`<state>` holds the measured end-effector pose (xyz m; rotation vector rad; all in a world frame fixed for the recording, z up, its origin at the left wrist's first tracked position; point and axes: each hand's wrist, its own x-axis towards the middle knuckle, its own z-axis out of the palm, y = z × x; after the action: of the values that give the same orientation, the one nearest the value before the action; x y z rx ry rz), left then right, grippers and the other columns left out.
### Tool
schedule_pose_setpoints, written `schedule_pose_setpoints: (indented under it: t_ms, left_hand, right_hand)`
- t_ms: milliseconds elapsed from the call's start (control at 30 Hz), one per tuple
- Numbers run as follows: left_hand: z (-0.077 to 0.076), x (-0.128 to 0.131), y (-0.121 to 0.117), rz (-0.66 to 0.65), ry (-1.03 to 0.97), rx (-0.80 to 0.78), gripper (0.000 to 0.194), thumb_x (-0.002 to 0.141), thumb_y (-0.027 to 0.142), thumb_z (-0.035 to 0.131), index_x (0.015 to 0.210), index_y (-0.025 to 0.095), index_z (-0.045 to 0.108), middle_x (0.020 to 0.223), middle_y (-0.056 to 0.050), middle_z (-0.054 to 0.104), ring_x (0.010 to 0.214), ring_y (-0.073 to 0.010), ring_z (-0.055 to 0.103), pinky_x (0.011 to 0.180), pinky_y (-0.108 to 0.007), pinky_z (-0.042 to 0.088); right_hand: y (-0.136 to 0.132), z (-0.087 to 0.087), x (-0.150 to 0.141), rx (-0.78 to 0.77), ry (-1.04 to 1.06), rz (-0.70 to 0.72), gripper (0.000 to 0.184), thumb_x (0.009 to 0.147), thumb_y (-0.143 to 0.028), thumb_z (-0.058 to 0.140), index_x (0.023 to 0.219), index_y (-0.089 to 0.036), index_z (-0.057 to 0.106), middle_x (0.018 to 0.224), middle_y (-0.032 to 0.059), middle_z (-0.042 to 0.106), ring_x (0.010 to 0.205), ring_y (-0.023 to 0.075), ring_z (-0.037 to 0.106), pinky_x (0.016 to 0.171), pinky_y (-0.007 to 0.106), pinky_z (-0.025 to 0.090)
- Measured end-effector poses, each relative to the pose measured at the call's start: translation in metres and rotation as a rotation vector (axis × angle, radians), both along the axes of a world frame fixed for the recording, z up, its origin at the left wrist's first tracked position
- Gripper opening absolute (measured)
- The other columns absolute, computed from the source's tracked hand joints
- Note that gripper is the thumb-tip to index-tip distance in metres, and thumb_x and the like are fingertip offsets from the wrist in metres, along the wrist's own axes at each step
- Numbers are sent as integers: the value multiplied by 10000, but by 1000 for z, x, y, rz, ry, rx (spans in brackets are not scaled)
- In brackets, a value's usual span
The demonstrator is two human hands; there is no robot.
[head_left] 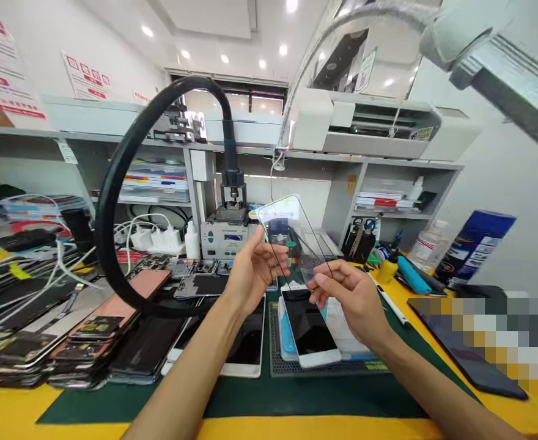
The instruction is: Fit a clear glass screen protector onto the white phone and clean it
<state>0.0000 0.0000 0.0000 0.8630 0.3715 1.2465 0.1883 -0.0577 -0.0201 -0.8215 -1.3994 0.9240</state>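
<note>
A clear glass screen panel (pixel 291 235) with a thin black border is raised above the bench, tilted away from me. My left hand (pixel 250 272) pinches its left edge with fingertips. My right hand (pixel 349 296) grips its lower right edge with curled fingers. Directly below lies a white phone (pixel 309 330) with a dark screen on a grey mat (pixel 324 365).
Stacks of phones and screens (pixel 81 339) crowd the left of the green mat (pixel 232 397). A thick black hose (pixel 113 195) loops from a grey machine (pixel 225 235) at the back. Bottles, a blue box (pixel 473 241) and tools stand at right.
</note>
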Motion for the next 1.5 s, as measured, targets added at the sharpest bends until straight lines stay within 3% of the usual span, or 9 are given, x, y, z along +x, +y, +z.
schedule_pose_setpoints:
  t_ms: [533, 967, 1133, 1267, 1500]
  left_hand:
    - [0, -5, -3, 19, 7, -1, 609, 893, 603, 537, 649, 91, 762, 603, -91, 643, 562, -183, 609, 605, -328, 557]
    - [10, -15, -2, 37, -80, -72, 578, 895, 563, 535, 609, 96, 718, 572, -89, 618, 563, -175, 592, 574, -312, 532]
    - [10, -16, 0, -13, -155, -62, 436, 909, 441, 534, 707, 93, 703, 619, -72, 621, 553, -164, 590, 583, -307, 527]
    - [10, -17, 2, 37, -229, -11, 235, 906, 258, 518, 824, 116, 686, 703, -51, 652, 533, -141, 583, 568, -288, 511]
    - [8, -17, 5, 55, -276, -29, 164, 866, 158, 522, 751, 129, 637, 661, -25, 584, 533, -116, 538, 541, -255, 492]
  right_hand:
    - [-4, 4, -3, -10, -28, 14, 215, 844, -346, 739, 906, -159, 653, 762, 70, 743, 568, 166, 668, 502, 270, 512]
    - [-7, 5, -4, -15, -94, 52, 207, 860, -346, 716, 902, -155, 648, 749, 76, 740, 567, 163, 662, 510, 272, 517]
    - [-6, 5, -5, -34, -92, 58, 210, 857, -346, 718, 902, -155, 644, 747, 75, 739, 563, 159, 660, 504, 263, 509]
    - [-6, 5, -5, -52, -96, 70, 213, 850, -343, 727, 897, -154, 640, 744, 74, 738, 556, 157, 658, 498, 262, 508]
    - [-4, 2, -4, -72, -98, 116, 211, 862, -343, 715, 914, -152, 644, 765, 76, 740, 569, 164, 667, 503, 267, 509]
